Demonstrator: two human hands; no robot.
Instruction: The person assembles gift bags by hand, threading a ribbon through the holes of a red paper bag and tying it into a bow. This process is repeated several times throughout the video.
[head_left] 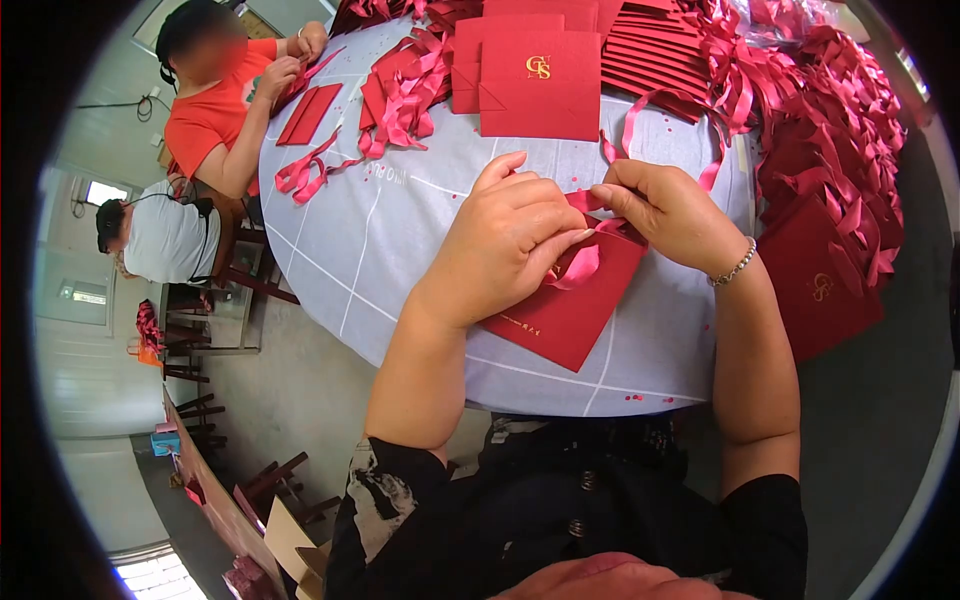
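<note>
A flat red paper bag (570, 325) with small gold lettering lies near the front of the cloth-covered round table (330, 250). Over its upper edge, my left hand (510, 235) pinches a pink-red ribbon (580, 268) between thumb and fingers. My right hand (665, 215), with a bracelet at the wrist, pinches the same ribbon a little to the right, thumb against forefinger. A loop of the ribbon hangs below my left fingertips onto the bag. My fingers partly hide the bag's top edge and where the ribbon joins it.
Flat red bags (540, 95) with a gold logo lie stacked beyond my hands. Ribboned bags (830, 150) pile high at the right edge, and loose ribbons (310, 172) lie left. A co-worker in an orange shirt (215, 110) handles ribbon across the table; another person (165, 235) sits behind.
</note>
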